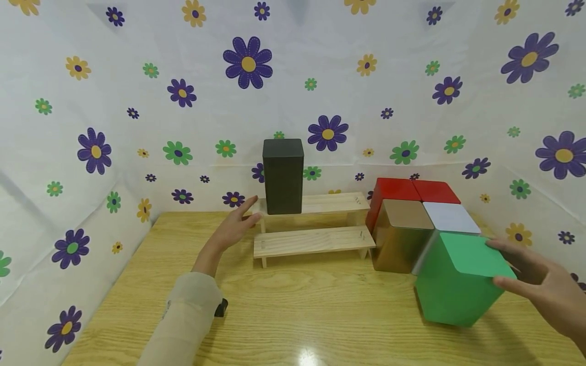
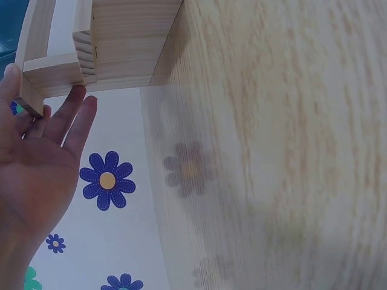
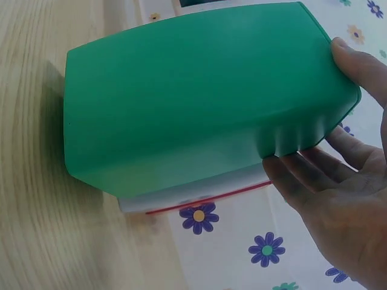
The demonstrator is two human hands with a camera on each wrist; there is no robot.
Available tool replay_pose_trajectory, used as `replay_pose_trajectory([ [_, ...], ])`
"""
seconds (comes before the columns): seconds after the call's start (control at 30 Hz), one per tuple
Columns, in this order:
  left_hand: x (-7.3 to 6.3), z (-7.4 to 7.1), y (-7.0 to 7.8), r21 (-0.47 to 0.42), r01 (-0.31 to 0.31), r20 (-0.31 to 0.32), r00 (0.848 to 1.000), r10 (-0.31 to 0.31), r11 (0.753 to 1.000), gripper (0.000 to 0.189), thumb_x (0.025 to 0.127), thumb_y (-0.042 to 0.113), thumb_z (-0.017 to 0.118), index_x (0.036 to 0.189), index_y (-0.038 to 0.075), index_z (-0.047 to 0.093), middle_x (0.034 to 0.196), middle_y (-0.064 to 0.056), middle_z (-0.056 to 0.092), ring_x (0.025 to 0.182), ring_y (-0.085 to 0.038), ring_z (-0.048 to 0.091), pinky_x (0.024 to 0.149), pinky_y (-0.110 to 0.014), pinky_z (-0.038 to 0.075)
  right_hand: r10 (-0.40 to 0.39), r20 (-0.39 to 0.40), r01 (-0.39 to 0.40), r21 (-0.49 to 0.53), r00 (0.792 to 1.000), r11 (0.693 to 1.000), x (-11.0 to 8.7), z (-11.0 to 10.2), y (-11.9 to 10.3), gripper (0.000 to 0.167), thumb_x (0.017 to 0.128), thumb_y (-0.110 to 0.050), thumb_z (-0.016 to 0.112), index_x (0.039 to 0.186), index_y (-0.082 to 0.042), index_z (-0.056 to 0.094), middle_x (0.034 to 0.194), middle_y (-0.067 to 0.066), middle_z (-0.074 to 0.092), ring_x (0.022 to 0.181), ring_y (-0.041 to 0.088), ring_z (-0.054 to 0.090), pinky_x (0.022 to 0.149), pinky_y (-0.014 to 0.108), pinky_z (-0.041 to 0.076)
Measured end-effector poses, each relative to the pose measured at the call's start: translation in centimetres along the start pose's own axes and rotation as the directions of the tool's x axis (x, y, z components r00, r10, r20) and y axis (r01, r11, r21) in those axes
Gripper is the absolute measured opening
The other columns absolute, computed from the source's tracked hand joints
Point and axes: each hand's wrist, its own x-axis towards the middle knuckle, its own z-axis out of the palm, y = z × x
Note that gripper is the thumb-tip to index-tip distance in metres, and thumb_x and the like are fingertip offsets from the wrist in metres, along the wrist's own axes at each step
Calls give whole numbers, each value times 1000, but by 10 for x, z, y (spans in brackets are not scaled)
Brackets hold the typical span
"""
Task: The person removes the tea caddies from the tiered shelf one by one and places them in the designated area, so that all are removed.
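My right hand (image 1: 549, 284) grips a green box (image 3: 199, 96) near its top end, thumb on one side and fingers on the other. The box leans at a tilt, close over the table at the right. On the left, my left hand (image 1: 231, 226) holds the left end of a two-step wooden stand (image 1: 316, 241); in the left wrist view the thumb and fingers (image 2: 78, 130) lie on either side of the end piece. A tall black box (image 1: 284, 178) stands upright on the upper step, just right of that hand.
Beside the stand's right end stand a gold box (image 1: 403, 244), a white box (image 1: 450, 218) and two red boxes (image 1: 396, 189) behind them, grouped closely. A flowered cloth (image 1: 293, 91) hangs behind the wooden table (image 1: 297, 305) and along its sides.
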Motion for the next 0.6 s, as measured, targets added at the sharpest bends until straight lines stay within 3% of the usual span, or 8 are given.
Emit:
replay_pose_trajectory([
  [0.1, 0, 0, 1, 1, 7, 0, 1000, -7, 1000, 71, 109, 41, 51, 167, 14, 18, 172, -12, 16, 139, -46, 48, 117, -57, 35, -24, 21, 24, 13, 1000, 1000, -1, 0, 5, 71, 98, 7, 64, 160, -15, 39, 143, -31, 40, 116, -22, 42, 83, 3, 45],
  [0.27, 0, 0, 0, 2, 11, -3, 1000, -11, 1000, 72, 109, 42, 51, 167, 14, 18, 172, -12, 15, 140, -46, 47, 117, -57, 35, -31, 20, 31, -21, 999, 999, -2, -1, 5, 67, 101, 3, 62, 162, -11, 35, 154, -28, 32, 128, -20, 34, 96, 2, 38],
  [0.6, 0, 0, -1, -11, 8, -4, 1000, -8, 1000, 72, 109, 42, 51, 167, 15, 19, 172, -12, 16, 140, -45, 46, 117, -57, 35, -71, -27, 68, -90, 997, 994, 1, -3, -4, 65, 98, 3, 67, 157, -3, 42, 149, -31, 37, 111, -23, 46, 80, 3, 48],
])
